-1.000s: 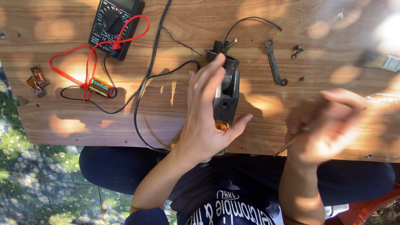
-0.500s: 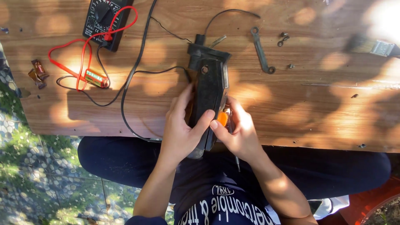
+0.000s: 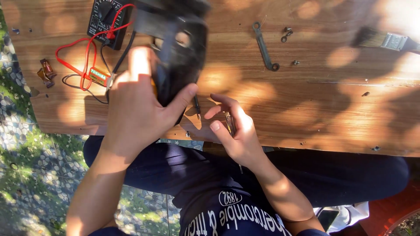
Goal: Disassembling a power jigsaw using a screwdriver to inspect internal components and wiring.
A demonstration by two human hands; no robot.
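On the far left of the wooden counter (image 3: 315, 105) lie small brown bits (image 3: 45, 72), and next to them a black multimeter (image 3: 105, 19) with red leads (image 3: 76, 57) looping round a small green and gold battery (image 3: 99, 77). Right of these, the left hand (image 3: 140, 109) is wrapped around a black power tool (image 3: 177, 48), thumb pressed to its right side, fingers over its left, lifting it toward the camera so that it shows blurred. The tool is dark, blocky plastic with a pale round spot on its body, and its lower end sits inside the palm; a black cord (image 3: 124, 54) trails off toward the meter. Beside it the right hand (image 3: 234, 131) is curled over a slim screwdriver (image 3: 229, 123), its dark tip (image 3: 197, 107) pointing at the tool. To work well here, I judge the tool should be held steady against the counter edge, and the tip seated square in a screw head before turning, so it does not slip. Further right rest a flat metal spanner (image 3: 264, 47), loose screws (image 3: 287, 34) and, at the far edge, a paintbrush (image 3: 383, 40).
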